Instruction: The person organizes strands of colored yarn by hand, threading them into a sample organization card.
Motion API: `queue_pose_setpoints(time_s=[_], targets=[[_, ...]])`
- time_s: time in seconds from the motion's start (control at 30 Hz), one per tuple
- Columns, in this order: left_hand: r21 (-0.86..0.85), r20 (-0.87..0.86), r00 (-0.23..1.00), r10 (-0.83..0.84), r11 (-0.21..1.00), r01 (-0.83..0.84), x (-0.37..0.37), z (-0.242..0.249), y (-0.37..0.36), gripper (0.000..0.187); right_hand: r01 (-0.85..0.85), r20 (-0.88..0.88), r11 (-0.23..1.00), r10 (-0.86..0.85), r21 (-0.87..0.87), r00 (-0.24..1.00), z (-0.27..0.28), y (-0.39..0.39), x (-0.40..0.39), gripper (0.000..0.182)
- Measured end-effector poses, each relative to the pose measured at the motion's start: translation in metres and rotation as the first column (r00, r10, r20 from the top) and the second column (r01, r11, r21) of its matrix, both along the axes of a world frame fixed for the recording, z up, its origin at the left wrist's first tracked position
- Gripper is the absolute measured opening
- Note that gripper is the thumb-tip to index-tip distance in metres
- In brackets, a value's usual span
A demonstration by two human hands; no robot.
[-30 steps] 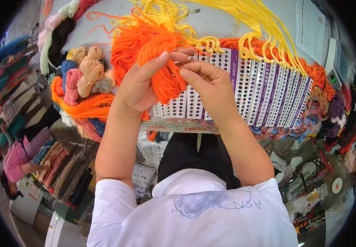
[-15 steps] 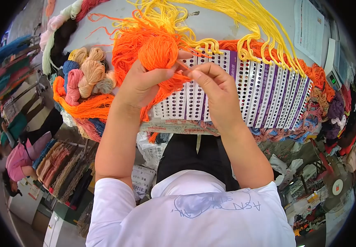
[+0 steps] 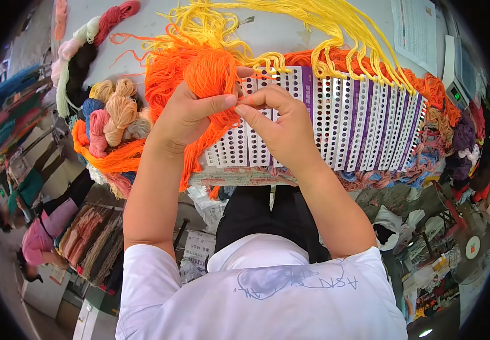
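Note:
My left hand [image 3: 191,116] is closed around a bundle of orange yarn [image 3: 210,73], whose rounded top shows above the thumb. Close to its right, my right hand [image 3: 279,122] pinches an orange strand beside the left thumb. Loose orange yarn spreads behind and below the bundle. To the right lies a row of white and purple cards with punched holes [image 3: 341,122], partly behind my right hand. Yellow threads [image 3: 335,31] run across the table and loop over the cards' top edge.
Skeins of peach, pink and blue yarn [image 3: 121,107] are heaped at the left. A device with a green display [image 3: 455,85] and a printed sheet [image 3: 416,31] are at the right. A fan [image 3: 471,247] stands lower right; people [image 3: 38,241] are at far left.
My right hand has moved left, closer to my left thumb, and the orange strand between the hands looks shorter. The view has shifted slightly.

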State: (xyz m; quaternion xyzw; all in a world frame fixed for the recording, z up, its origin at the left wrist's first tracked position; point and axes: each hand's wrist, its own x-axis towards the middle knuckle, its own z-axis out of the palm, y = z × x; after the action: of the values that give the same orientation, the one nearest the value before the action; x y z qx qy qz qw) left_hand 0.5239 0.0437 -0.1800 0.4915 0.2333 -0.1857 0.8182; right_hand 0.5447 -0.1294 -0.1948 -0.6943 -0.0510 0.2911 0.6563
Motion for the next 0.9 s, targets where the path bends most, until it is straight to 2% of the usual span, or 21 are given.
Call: queue_pose_setpoints(time_s=[0.07,0.1,0.13,0.17,0.2,0.23,0.27,0.3,0.37,0.4,0.43,0.5,0.53,0.6,0.63,0.67,0.7,0.73,0.8,0.83,0.9], targets=[[-0.03,0.019,0.998,-0.053,0.998,0.054,0.002,-0.002,0.004,0.048,0.002,0.155,0.997,-0.015,0.08,0.988,-0.009,0.0,0.001,0.013],[-0.06,0.04,0.994,-0.103,0.993,0.105,0.003,-0.004,0.009,0.049,0.001,0.156,0.997,-0.014,0.081,0.988,-0.009,-0.005,0.002,0.013],[-0.06,0.042,0.994,-0.102,0.993,0.104,0.004,-0.01,0.018,0.049,0.052,-0.141,0.967,-0.017,0.248,0.99,-0.005,-0.011,0.007,0.011],[-0.22,0.07,0.978,-0.196,0.953,0.206,0.004,-0.016,0.03,0.054,0.149,-0.423,0.911,0.03,0.384,0.906,-0.001,-0.021,0.011,0.01],[-0.371,0.114,0.952,-0.283,0.877,0.305,0.003,-0.02,0.041,0.059,0.176,-0.545,0.851,0.146,0.495,0.825,0.0,-0.041,0.017,0.009],[-0.184,-0.058,0.982,-0.178,0.969,0.164,-0.006,-0.007,0.043,0.059,0.094,-0.526,0.878,0.193,0.47,0.828,0.002,-0.067,0.024,0.009],[-0.124,-0.032,0.956,-0.292,0.95,0.286,-0.011,-0.021,0.07,0.049,0.01,-0.507,0.898,0.24,0.441,0.828,0.007,-0.098,0.031,0.008],[-0.061,-0.012,0.914,-0.405,0.913,0.404,-0.018,-0.037,0.107,0.039,0.112,-0.544,0.963,0.04,0.244,0.838,0.016,-0.135,0.035,0.008],[0.085,-0.136,0.98,-0.142,0.984,0.154,-0.031,-0.035,0.163,0.02,0.394,-0.543,0.905,-0.252,0.162,0.801,0.013,-0.256,0.053,0.018],[0.03,-0.189,0.981,0.051,0.998,-0.046,-0.037,-0.033,0.195,0.012,0.681,-0.564,0.725,-0.52,0.105,0.641,0.031,-0.303,0.065,0.02],[-0.015,-0.253,0.938,0.235,0.969,-0.247,-0.042,-0.032,0.225,0.009,0.825,-0.616,0.513,-0.576,0.239,0.537,0.044,-0.377,0.078,0.023],[-0.252,-0.158,0.904,0.398,0.869,-0.426,-0.058,-0.033,0.263,0.015,0.805,-0.359,0.508,-0.722,0.305,0.592,0.06,-0.608,0.058,0.025],[-0.165,-0.096,0.883,0.459,0.868,-0.469,-0.055,-0.019,0.241,0.014,0.987,0.056,0.014,-0.998,0.158,0.005,0.089,-0.539,0.061,0.024],[0.074,-0.024,0.846,0.533,0.845,-0.53,-0.042,-0.013,0.18,0.016,0.97,0.265,0.243,-0.937,0.02,0.229,0.094,-0.517,0.056,0.025],[0.162,-0.058,0.857,0.512,0.852,-0.498,-0.031,-0.014,0.136,0.018,0.929,0.218,0.362,-0.916,0.077,0.338,0.088,-0.414,0.061,0.026],[0.247,-0.086,0.864,0.496,0.851,-0.464,-0.017,-0.016,0.092,0.021,0.916,0.147,0.402,-0.906,0.001,0.397,0.072,-0.332,0.064,0.029],[0.058,-0.153,0.912,0.38,0.925,-0.376,-0.012,-0.035,0.065,0.023,0.862,0.163,0.5,-0.846,-0.081,0.507,0.05,-0.268,0.057,0.03],[0.076,-0.177,0.941,0.288,0.957,-0.278,-0.003,-0.048,0.03,0.022,0.823,0.15,0.524,-0.815,-0.221,0.559,0.019,-0.212,0.054,0.032],[0.088,-0.2,0.975,0.1,0.993,-0.084,0.01,-0.072,-0.023,0.022,0.513,-0.016,0.833,-0.527,-0.206,0.85,-0.041,-0.15,0.034,0.03],[0.188,-0.145,0.984,0.104,0.979,-0.076,0.013,-0.092,-0.045,0.022,0.406,-0.03,0.861,-0.435,-0.306,0.9,-0.05,-0.111,0.031,0.026],[0.363,-0.1,0.992,0.076,0.931,-0.035,0.014,-0.118,-0.07,0.023,0.366,0.066,0.889,-0.362,-0.276,0.93,-0.099,-0.068,0.022,0.02]])
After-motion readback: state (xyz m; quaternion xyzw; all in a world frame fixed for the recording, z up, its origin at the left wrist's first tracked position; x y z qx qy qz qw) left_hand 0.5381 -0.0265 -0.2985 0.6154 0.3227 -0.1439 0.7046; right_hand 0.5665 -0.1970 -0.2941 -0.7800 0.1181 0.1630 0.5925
